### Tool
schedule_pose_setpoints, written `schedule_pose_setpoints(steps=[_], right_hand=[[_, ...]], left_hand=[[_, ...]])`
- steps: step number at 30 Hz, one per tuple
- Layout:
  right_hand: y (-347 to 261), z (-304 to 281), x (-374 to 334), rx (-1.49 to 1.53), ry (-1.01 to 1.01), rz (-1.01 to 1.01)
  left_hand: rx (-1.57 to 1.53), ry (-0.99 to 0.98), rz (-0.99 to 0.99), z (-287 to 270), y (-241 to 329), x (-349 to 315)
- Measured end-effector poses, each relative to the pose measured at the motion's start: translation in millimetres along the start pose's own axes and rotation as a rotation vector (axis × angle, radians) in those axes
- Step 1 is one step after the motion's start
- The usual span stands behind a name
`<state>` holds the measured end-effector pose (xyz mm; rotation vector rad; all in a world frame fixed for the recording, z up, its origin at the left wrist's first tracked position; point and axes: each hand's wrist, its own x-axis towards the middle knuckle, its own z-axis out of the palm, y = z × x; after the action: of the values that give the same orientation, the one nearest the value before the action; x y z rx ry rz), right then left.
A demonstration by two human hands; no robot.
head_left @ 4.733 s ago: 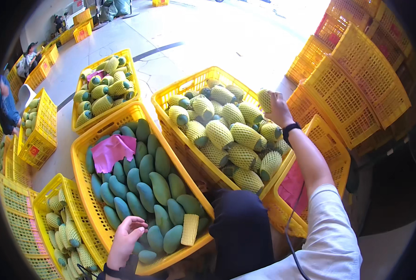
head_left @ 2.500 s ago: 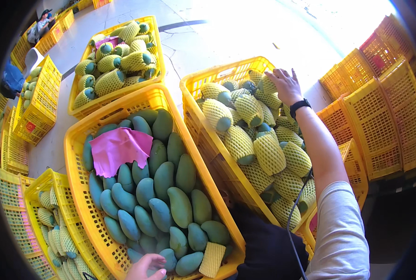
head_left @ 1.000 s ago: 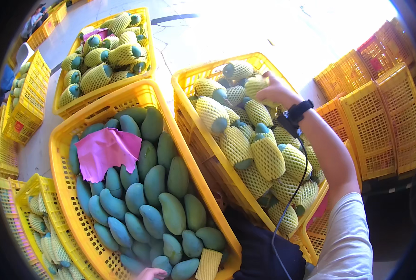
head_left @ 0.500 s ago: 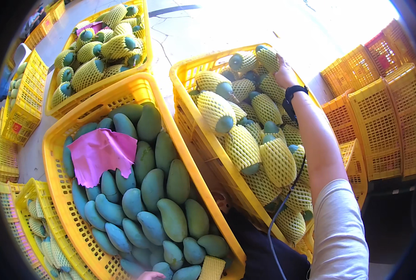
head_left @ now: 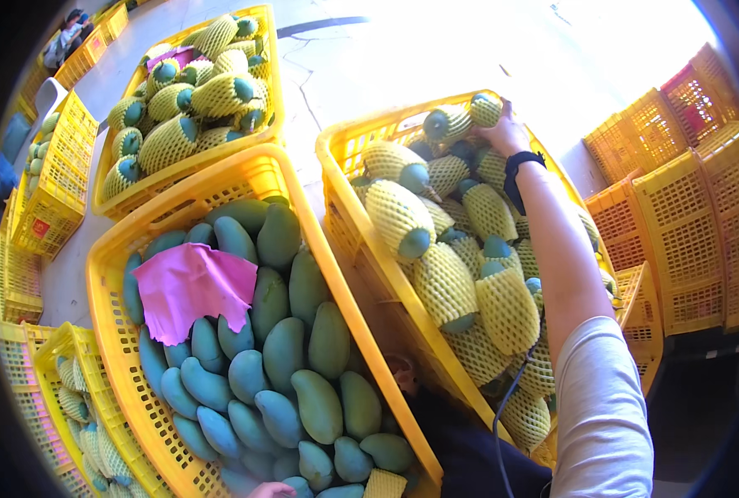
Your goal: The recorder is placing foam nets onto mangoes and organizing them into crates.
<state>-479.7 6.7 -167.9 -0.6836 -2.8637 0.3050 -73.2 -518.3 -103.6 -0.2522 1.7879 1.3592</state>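
My right hand [head_left: 507, 133] is at the far right corner of the right-hand yellow crate [head_left: 334, 178], closed round a mango in a pale yellow foam net [head_left: 485, 109]. The mango's bare green end faces me. Beneath my arm lie several more netted mangoes [head_left: 444, 286] in that crate. Only a small part of my left hand [head_left: 272, 490] shows at the lower edge, beside the bare green mangoes [head_left: 318, 407] in the left crate [head_left: 104, 286]; whether it is closed or holds something is hidden. Near it lies an empty-looking yellow foam net [head_left: 384, 484].
A pink sheet [head_left: 193, 290] covers some bare mangoes. Behind them stands another yellow crate [head_left: 275, 83] of netted mangoes. Stacked crates [head_left: 668, 236] line the right side, and more crates [head_left: 54, 178] the left. A dark cable [head_left: 502, 452] hangs beside my right arm.
The netted mango in my right hand has tipped so that its end now points toward me. The whole view has shifted slightly, and the crates appear a little lower and farther right.
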Motion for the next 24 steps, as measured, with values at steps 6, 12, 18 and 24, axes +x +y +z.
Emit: schedule_pose_setpoints(steps=[6,12,18,24], right_hand=[[-8,-69,-21,0.198,-0.170,-0.262],[-84,-217,-197,0.198,-0.872,-0.625],[-181,-220,-371,-0.236,-1.127,-1.134],[-307,-181,-363,-0.293,-0.922,-1.080]], left_hand=[[0.036,-0.012,0.021,1,11,-5],[0.265,-0.020,0.290,4,10,-26],[0.218,0.219,0.377,-15,9,-43],[0.175,0.354,0.520,-7,13,-82]])
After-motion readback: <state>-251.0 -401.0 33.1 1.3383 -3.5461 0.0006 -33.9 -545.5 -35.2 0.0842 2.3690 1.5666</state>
